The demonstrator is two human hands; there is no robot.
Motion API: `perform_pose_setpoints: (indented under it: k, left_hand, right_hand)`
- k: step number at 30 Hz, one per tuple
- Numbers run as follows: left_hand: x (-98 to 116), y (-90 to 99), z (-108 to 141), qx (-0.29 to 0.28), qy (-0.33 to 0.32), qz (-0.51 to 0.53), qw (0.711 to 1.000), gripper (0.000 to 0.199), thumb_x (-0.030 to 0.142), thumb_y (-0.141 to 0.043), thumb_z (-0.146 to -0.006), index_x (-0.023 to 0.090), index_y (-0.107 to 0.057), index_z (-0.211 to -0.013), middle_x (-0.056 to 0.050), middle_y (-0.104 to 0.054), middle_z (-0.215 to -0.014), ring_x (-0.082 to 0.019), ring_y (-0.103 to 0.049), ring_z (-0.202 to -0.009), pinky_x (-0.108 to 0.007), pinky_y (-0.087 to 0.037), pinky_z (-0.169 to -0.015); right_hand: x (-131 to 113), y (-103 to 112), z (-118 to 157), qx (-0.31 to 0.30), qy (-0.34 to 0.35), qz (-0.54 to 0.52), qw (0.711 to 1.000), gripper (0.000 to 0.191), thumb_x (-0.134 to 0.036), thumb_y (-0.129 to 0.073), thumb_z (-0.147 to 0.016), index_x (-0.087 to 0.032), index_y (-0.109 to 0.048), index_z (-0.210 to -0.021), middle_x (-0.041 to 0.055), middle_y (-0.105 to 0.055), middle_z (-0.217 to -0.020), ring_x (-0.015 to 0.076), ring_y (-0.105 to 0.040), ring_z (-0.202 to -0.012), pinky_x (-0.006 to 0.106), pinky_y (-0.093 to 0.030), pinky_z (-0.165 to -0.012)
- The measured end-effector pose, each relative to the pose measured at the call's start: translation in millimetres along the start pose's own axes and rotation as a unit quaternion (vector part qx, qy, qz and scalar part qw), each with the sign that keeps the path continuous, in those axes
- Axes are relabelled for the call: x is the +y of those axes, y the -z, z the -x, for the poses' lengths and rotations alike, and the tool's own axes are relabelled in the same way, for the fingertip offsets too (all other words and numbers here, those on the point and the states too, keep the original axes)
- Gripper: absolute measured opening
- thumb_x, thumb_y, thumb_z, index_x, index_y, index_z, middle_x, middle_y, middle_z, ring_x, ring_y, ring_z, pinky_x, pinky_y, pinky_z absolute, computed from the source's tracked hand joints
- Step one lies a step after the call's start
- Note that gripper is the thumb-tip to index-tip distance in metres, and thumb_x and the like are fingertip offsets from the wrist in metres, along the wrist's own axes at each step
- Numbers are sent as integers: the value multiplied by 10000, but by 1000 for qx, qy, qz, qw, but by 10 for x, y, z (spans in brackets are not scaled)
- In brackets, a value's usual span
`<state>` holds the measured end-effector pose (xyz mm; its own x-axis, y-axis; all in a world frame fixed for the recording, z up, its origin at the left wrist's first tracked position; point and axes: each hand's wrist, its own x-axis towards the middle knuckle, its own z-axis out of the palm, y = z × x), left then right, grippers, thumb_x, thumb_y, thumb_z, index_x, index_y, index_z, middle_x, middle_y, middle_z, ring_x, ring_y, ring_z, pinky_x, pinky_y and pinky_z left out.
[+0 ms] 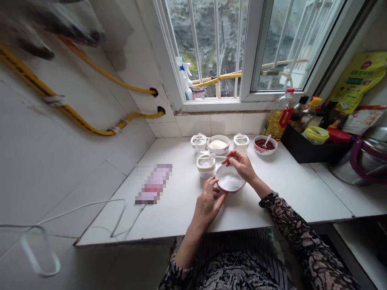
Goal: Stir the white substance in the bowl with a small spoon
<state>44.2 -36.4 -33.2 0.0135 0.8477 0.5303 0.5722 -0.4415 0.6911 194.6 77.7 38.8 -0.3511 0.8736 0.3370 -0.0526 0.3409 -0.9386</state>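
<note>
My hands hold a small white bowl (230,181) with a red rim pattern, tilted up toward me. It holds fine white powder or salt, and I cannot tell which. My left hand (207,203) grips its near left rim. My right hand (238,164) curls over its far rim. Just beyond the bowl stands a white lidded canister (206,165) with a small spoon handle lying across it. Both hands are above the white counter (178,201).
At the back stand clear lidded jars (241,143), a bowl of white paste (218,144) and a bowl of red beans (265,145). A bottle of oil (279,119), a black tray (314,145) and a steel pot (359,157) stand right. A white cable (78,213) hangs left.
</note>
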Motion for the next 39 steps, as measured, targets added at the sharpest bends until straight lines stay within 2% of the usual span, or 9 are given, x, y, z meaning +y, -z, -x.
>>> perform_pose_setpoints:
  k: [3,6,8,10,18,23,29,34,39]
  left_hand:
    - [-2,-1,-2,2,3,-1,1000,411,201,-622,-886,226,-433,-1251,-156,-509,-1359,-125,-692,-768,-305,-653,-643]
    - [0,-3,-4,3,5,5,1000,403,209,-617,-892,234,-434,-1250,-147,-510,-1362,-122,-694,-771,-301,-652,-639]
    - [0,-6,-6,3,2,6,1000,403,207,-617,-889,232,-437,-1249,-143,-514,-1356,-121,-694,-767,-295,-651,-636]
    - [-3,-11,-9,7,-2,2,1000,405,202,-621,-885,225,-442,-1247,-142,-521,-1345,-119,-694,-759,-286,-647,-631]
    - [-9,-19,-27,13,1,-4,1000,402,216,-640,-872,223,-457,-1229,-140,-535,-1342,-118,-691,-733,-281,-639,-623]
    - [-11,-20,-34,11,1,-11,1000,425,217,-651,-866,228,-452,-1242,-136,-539,-1339,-121,-693,-738,-284,-637,-627]
    - [-37,-31,-33,16,-12,-12,1000,408,240,-636,-880,225,-448,-1242,-129,-535,-1327,-118,-692,-738,-277,-635,-613]
    - [-33,-25,-32,11,-6,-5,1000,413,223,-641,-877,225,-444,-1240,-129,-529,-1335,-111,-692,-743,-259,-632,-607]
    - [-32,-18,-26,1,17,8,1000,426,228,-654,-868,230,-438,-1235,-147,-511,-1357,-125,-697,-768,-281,-639,-616]
  right_hand:
    - [9,-74,33,-22,85,128,988,60,-202,-498,-884,-208,-542,-923,59,-742,-845,180,-693,-816,354,-513,-808]
    - [-1,-99,67,-50,185,277,941,137,-120,-458,-897,-205,-562,-921,64,-760,-860,190,-691,-807,433,-430,-970]
    - [-16,-89,82,-54,227,318,919,166,-113,-430,-916,-204,-569,-920,66,-761,-859,194,-690,-788,443,-403,-995]
    - [-37,-61,93,-38,238,319,916,168,-128,-423,-927,-203,-573,-922,73,-758,-865,201,-691,-809,423,-421,-967]
    - [-103,110,124,24,105,143,984,115,-281,-506,-906,-200,-587,-908,50,-728,-769,181,-678,-715,318,-524,-718]
    - [-72,157,118,24,108,211,971,140,-212,-478,-845,-208,-615,-815,-2,-636,-621,167,-604,-641,308,-489,-728]
    - [-2,43,169,-64,160,339,925,158,-156,-483,-782,-212,-619,-725,21,-636,-646,196,-562,-712,323,-450,-800]
    - [2,11,163,-42,126,280,951,171,-147,-445,-766,-216,-579,-687,-18,-576,-523,170,-545,-621,313,-442,-788]
    - [18,21,138,-16,24,160,987,152,-183,-434,-728,-211,-569,-664,-54,-531,-452,124,-491,-458,247,-425,-577]
